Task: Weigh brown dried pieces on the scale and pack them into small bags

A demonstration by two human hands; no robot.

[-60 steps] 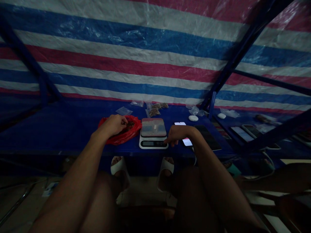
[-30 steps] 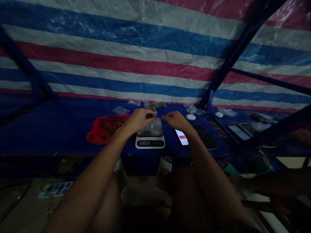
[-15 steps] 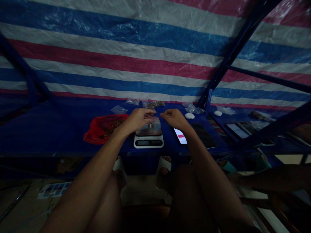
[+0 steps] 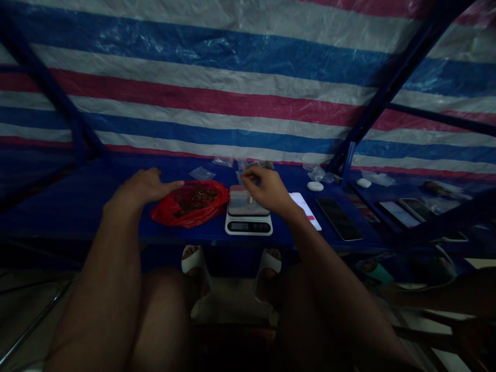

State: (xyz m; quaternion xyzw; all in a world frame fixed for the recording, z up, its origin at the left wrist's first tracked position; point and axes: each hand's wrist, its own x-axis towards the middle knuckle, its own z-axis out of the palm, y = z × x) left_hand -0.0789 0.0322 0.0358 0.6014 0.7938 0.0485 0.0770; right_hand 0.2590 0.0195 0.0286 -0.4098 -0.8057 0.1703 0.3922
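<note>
My left hand [image 4: 145,186] hovers at the left rim of a red plastic bag [image 4: 165,212], thumb stretched toward it and fingers apart, with nothing held. Inside the bag lies a heap of small brownish pieces [image 4: 199,199]. A white digital scale [image 4: 248,227] stands right of the bag, its display lit. On its metal plate sits a small cylindrical piece [image 4: 250,199], partly behind my right hand [image 4: 265,187]. That hand is above the plate, thumb and fingers curled into a pinch; what is between them, if anything, is too small and dark to make out.
Clear plastic bags [image 4: 202,173] lie along the back. To the right are a lit phone [image 4: 308,209], a dark phone [image 4: 339,219] and a white earbud case [image 4: 315,186]. Blue metal struts [image 4: 364,124] rise before a striped tarp. Another person's leg shows at the far right.
My left hand has moved left from the scale to the red bag and spread open. The right hand has shifted over the scale's plate. The view has swung slightly left.
</note>
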